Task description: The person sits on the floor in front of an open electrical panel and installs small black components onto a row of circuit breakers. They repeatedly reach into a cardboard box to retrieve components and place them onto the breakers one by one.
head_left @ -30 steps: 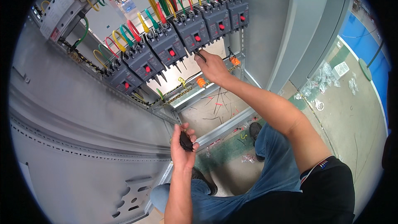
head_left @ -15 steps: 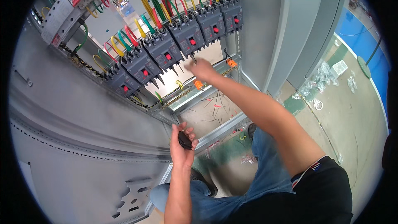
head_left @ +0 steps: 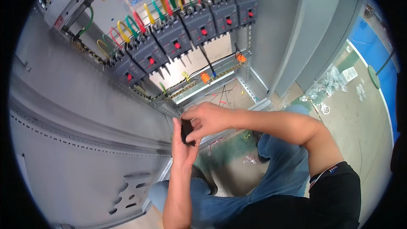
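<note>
My left hand (head_left: pixel 182 150) is closed around a small stack of flat black pieces (head_left: pixel 187 133), low in front of the cabinet. My right hand (head_left: pixel 208 121) reaches across to it, its thumb and fingers pinching at the same pieces; their exact shape is partly covered. Above both hands runs a slanting row of dark grey circuit breakers (head_left: pixel 176 44) with red toggles. Thin black fins (head_left: pixel 165 70) stick out below some of them. Beneath the breakers hangs a black cable (head_left: pixel 207 59) with a blue tip.
Orange insulators (head_left: pixel 205 78) sit on a lower rail. A perforated grey panel (head_left: pixel 85 144) stands at my left, and a grey cabinet post (head_left: pixel 292 38) at the right. Wire scraps (head_left: pixel 222 101) lie in the cabinet bottom; clear plastic bags (head_left: pixel 328 80) litter the floor.
My right hand has come down from beneath the breakers to my left hand and now grips the black pieces there. My left hand stays low. The view has shifted slightly.
</note>
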Demonstrator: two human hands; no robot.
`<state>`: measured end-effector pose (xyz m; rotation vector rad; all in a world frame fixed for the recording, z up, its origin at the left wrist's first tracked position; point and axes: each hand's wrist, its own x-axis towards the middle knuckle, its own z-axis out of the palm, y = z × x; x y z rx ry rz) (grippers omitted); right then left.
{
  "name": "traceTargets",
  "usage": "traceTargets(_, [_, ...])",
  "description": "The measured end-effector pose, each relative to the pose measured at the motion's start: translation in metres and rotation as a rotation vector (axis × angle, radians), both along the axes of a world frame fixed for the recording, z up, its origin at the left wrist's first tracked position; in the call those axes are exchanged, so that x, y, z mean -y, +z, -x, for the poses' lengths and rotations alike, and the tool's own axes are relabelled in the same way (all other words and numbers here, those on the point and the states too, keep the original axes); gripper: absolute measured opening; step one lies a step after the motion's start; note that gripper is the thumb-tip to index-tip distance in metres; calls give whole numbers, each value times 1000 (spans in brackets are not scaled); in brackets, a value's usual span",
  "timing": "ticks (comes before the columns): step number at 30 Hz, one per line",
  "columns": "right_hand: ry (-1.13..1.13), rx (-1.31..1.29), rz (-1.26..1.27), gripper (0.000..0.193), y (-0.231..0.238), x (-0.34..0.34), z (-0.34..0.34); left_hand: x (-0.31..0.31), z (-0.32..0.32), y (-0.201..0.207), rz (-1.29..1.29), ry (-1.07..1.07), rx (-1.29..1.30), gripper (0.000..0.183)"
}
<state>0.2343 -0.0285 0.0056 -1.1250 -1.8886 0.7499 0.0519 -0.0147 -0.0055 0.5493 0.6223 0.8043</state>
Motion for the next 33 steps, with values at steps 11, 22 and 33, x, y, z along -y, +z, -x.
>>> traceTargets(11, [131, -551, 402, 47, -10, -4, -28, -9, 0, -17, -60, 24, -100, 23])
traceTargets(22, [38, -569, 473, 38, -12, -3, -37, -2, -12, -3, -155, 180, -279, 11])
traceTargets(33, [374, 254, 686, 49, 10, -6, -74, 9, -17, 2, -1163, 22, -763, 13])
